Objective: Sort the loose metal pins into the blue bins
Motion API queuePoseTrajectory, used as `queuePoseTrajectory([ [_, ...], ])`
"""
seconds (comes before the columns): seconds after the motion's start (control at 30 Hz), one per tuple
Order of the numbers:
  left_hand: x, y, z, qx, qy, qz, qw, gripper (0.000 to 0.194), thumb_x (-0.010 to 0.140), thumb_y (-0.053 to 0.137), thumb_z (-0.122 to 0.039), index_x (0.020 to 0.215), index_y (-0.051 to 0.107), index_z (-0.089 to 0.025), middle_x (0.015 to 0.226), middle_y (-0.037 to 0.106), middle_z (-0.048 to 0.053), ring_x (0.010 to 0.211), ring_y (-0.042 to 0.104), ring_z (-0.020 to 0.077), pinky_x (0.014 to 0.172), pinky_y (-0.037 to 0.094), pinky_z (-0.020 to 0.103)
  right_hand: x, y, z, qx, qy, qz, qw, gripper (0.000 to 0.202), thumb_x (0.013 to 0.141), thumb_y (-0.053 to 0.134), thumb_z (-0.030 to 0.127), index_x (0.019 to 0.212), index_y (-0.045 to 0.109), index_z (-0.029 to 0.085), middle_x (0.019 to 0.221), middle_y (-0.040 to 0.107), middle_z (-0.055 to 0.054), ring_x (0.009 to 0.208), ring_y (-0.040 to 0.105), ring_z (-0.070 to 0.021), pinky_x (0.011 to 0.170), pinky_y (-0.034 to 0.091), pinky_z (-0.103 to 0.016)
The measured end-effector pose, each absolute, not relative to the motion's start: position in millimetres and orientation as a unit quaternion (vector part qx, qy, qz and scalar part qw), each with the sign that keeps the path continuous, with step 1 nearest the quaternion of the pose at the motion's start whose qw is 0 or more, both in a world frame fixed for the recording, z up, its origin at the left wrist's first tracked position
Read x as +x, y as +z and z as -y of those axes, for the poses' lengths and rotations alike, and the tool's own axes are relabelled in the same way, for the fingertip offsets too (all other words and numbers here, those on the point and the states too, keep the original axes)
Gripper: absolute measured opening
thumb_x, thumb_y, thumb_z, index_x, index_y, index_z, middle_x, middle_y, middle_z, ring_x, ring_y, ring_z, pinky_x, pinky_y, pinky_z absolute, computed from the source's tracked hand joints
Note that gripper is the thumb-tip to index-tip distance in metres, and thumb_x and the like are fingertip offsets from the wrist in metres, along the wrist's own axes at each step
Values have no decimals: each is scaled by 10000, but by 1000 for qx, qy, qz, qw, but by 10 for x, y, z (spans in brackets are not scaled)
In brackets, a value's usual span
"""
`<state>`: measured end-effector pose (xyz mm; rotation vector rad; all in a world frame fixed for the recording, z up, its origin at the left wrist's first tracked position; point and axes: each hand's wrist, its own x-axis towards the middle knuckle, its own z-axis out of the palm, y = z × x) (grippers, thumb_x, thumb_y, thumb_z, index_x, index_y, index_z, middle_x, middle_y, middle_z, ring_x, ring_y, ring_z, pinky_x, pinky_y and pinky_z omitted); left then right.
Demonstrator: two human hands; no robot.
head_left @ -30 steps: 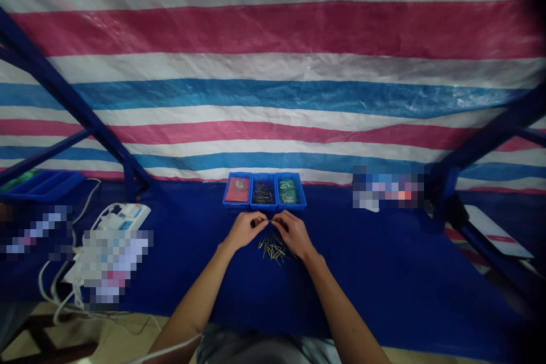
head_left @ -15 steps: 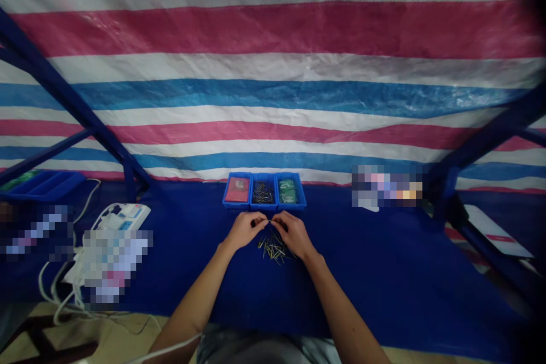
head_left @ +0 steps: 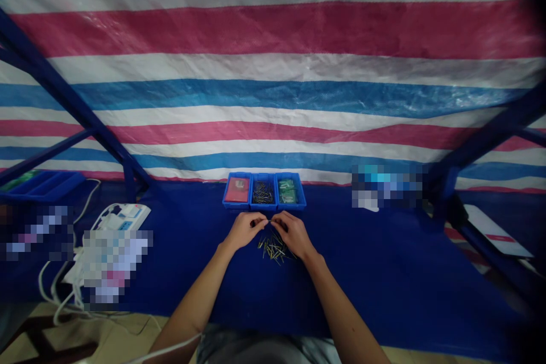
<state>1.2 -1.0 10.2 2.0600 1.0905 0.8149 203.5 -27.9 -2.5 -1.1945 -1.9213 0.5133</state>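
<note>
My left hand (head_left: 248,228) and my right hand (head_left: 290,231) meet fingertip to fingertip above the blue table, both closed in a pinch. Between them shows a sliver of a thin pin-like piece (head_left: 269,221); most of it is hidden by the fingers. Just below the hands lies a loose pile of slender metal pieces (head_left: 273,249), dark and brass-coloured, partly behind my right fingers. Beyond the hands three blue bins stand side by side: a left bin (head_left: 236,205) with a red flat item, a middle bin (head_left: 263,206) with similar slender pieces, a right bin (head_left: 292,205) with green-and-clear packets.
A white power strip (head_left: 137,216) with cables (head_left: 55,296) lies on the left. Blue frame posts (head_left: 98,128) rise on both sides before a striped tarp (head_left: 273,91). At right lies a white flat panel (head_left: 497,230). Another blue tray (head_left: 53,186) sits far left.
</note>
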Motion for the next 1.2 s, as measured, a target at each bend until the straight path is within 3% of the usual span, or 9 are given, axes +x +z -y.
queuePoseTrajectory([
  [1.2, 8, 64, 6, 788, 314, -412, 332, 277, 944, 589, -378, 884, 741, -154, 774, 710, 12, 631, 544, 116, 601, 380, 212, 2025, -34, 294, -471, 182, 765, 400, 124, 987, 553, 263, 977, 672, 231, 874, 650, -23, 738, 620, -161, 677, 448, -261],
])
